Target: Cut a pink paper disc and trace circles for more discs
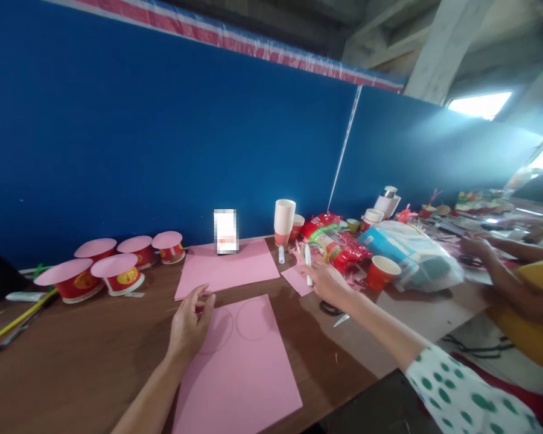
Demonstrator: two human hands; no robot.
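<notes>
Centre-right, my right hand (pixel 323 280) pinches a white tube (pixel 308 263); lower-centre, my left hand (pixel 192 319), loosely spread, nears pink paper (pixel 244 380); left, disc-topped cups (pixel 123 282), labels unreadable.

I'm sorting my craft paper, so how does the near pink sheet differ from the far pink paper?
The near pink sheet has two pencil-like circles on it, while the far pink paper shows no drawing. The near pink sheet lies lengthwise, running away from you; the far pink paper lies crosswise, its long side towards you. Both are pink and lie flat on the brown table.
</notes>
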